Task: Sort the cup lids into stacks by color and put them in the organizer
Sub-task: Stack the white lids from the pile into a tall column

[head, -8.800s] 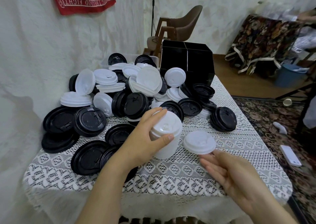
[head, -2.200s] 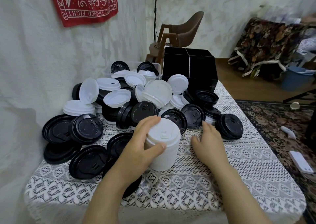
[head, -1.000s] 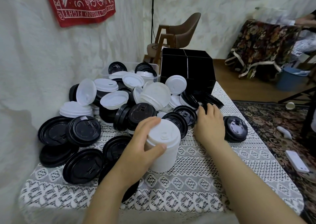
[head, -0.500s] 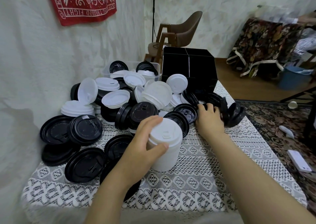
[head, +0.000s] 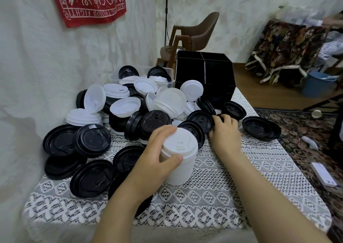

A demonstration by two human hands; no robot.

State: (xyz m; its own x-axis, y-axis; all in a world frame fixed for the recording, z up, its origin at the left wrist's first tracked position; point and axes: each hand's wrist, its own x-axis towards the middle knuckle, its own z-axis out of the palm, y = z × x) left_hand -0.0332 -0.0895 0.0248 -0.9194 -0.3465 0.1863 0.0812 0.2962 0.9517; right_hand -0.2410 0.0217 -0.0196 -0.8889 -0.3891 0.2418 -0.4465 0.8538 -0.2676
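Currently left hand (head: pixel 154 161) is wrapped round the white stack (head: pixel 179 159), centre frame: thumb across the near side, fingers over the far rim of the top lid. Stack stands upright on the lace cloth (head: pixel 222 196).

Right hand (head: pixel 224 131) sits just right of the stack and a bit higher in frame, palm down. Fingertips are curled at the edge of a black lid (head: pixel 200 120) on the front of the pile. Can't tell if it's pinching that lid or only touching it.

Pile (head: pixel 141 103) fills centre-left: white and black lids mixed, some flat, some on edge, some nested in short stacks. Flat black lids (head: pixel 92 177) spread toward lower left, touching and overlapping. A low black stack (head: pixel 259 128) lies apart on the cloth, right of the right hand. One more black lid (head: pixel 233 110) lies just in front of the organizer.

Organizer (head: pixel 204 75) is upper centre, behind the pile at the far end of the cloth: black box, dividers visible on top. Inside is too dark to read. A clear tub (head: pixel 115 75) left of it holds more lids.

Further out: chair (head: pixel 200 31) behind the organizer, red banner (head: pixel 89 1) upper left on the wall, rug (head: pixel 306 131) along the right edge.
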